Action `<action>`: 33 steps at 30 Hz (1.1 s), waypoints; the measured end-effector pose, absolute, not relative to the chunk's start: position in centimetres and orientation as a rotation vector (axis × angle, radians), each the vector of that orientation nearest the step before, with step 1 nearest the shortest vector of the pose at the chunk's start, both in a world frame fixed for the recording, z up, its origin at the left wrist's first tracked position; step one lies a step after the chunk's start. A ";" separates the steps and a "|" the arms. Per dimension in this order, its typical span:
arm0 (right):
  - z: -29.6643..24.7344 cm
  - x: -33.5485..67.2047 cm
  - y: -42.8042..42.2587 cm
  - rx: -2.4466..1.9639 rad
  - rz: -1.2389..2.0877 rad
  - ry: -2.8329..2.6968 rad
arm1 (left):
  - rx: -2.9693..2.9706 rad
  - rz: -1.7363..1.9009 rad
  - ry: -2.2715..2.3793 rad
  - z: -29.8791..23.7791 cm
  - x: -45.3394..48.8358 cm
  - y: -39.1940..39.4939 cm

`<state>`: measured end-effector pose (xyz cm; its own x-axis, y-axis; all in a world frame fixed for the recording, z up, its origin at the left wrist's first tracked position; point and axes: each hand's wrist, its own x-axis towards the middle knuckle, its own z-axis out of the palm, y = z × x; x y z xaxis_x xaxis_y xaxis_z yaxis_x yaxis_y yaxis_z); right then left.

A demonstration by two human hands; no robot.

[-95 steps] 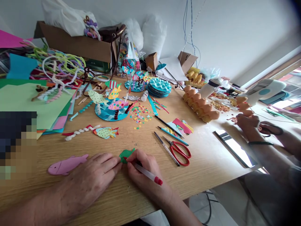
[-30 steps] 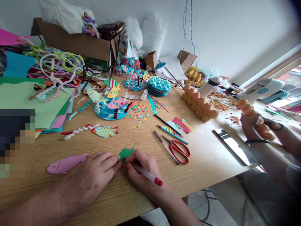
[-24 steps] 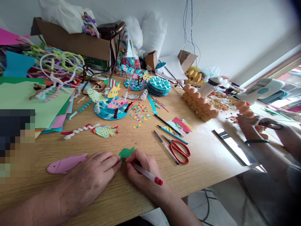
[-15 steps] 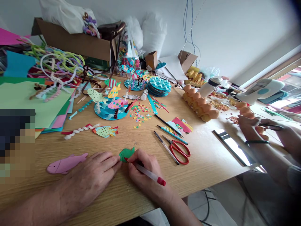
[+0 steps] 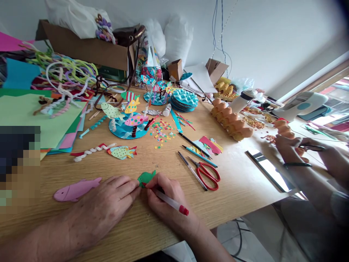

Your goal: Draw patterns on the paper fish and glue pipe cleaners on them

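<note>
A small green paper fish (image 5: pixel 146 177) lies flat on the table between my hands. My left hand (image 5: pixel 109 203) rests on the tabletop, fingers stretched out, their tips against the fish's left edge. In my right hand (image 5: pixel 166 196) is a red pen (image 5: pixel 171 202) with a whitish barrel, its tip on the lower part of the fish. A red mark shows there, partly hidden by my fingers. Left of my left hand lies a pink paper fish (image 5: pixel 73 191) with a drawn eye and gill line. A spotted paper fish (image 5: pixel 122 151) sits farther back.
Red-handled scissors (image 5: pixel 208 176), a gel pen (image 5: pixel 192 171) and markers lie right of centre. Behind are paper confetti (image 5: pixel 163 131) and a blue base (image 5: pixel 128 131) bearing paper fish. At right, another person's hands (image 5: pixel 289 143) hold an egg carton piece and scissors.
My right hand and the red pen have shifted slightly left and down along the green fish, and the red mark looks larger. My left hand stays in place.
</note>
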<state>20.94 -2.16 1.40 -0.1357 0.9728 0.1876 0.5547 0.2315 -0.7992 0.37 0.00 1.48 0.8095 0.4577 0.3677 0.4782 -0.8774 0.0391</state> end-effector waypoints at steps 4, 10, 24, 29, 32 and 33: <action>1.3 20.9 -2.1 -1.417 0.727 -1.811 | -2.972 -0.558 -0.767 1.5 0.2 0.1; 1.2 20.9 -2.1 -1.424 0.699 -1.786 | -2.960 -0.554 -0.763 1.5 0.2 0.0; 1.3 21.0 -2.3 -1.369 0.702 -1.795 | -2.927 -0.590 -0.734 1.7 0.4 0.2; 1.4 21.1 -2.3 -1.349 0.713 -1.794 | -2.920 -0.578 -0.742 1.7 0.4 0.0; 1.3 21.0 -2.3 -1.341 0.712 -1.784 | -2.920 -0.595 -0.739 1.6 0.4 -0.1; 1.3 21.0 -2.3 -1.339 0.710 -1.782 | -2.924 -0.596 -0.743 1.5 0.4 -0.1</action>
<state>20.96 -2.30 1.28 -0.1401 0.9573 0.2529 0.5209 0.2885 -0.8034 0.36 -0.06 1.50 0.8081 0.4463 0.3844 0.4720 -0.8811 0.0307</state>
